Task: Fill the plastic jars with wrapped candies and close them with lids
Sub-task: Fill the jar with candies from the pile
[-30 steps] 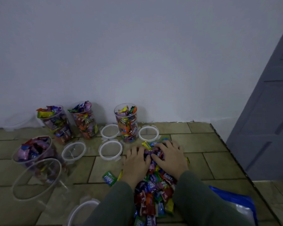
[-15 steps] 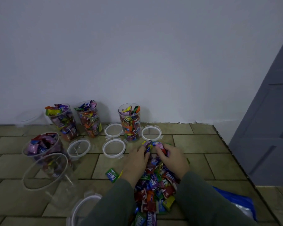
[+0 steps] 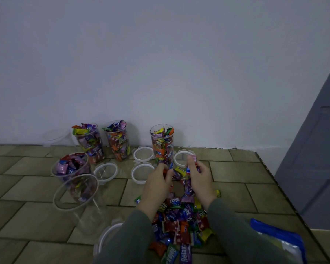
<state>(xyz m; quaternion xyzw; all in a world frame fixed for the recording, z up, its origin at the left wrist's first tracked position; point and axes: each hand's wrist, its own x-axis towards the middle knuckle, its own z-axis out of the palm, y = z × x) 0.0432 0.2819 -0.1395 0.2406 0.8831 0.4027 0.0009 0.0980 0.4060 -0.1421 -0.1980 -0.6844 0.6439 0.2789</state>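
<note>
2 hands scoop wrapped candies (image 3: pixel 179 221) from our pile on the tiled floor (image 3: pixel 236 199): our left hand (image 3: pixel 157 181) and right hand (image 3: pixel 199 176) each curl around a few. 4 filled jars (image 3: pixel 162 144) and an empty jar (image 3: pixel 78 197) stand nearby, loose lids (image 3: pixel 143 173) between them.

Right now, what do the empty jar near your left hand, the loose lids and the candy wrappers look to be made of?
Empty jar: clear, thin, glossy plastic; the floor and the jar behind show through it.
Loose lids, e.g.: whitish plastic rims, apparently with clear centres; tiles show inside the rings.
Candy wrappers: glossy printed film, probably plastic; creased with bright print.
</note>
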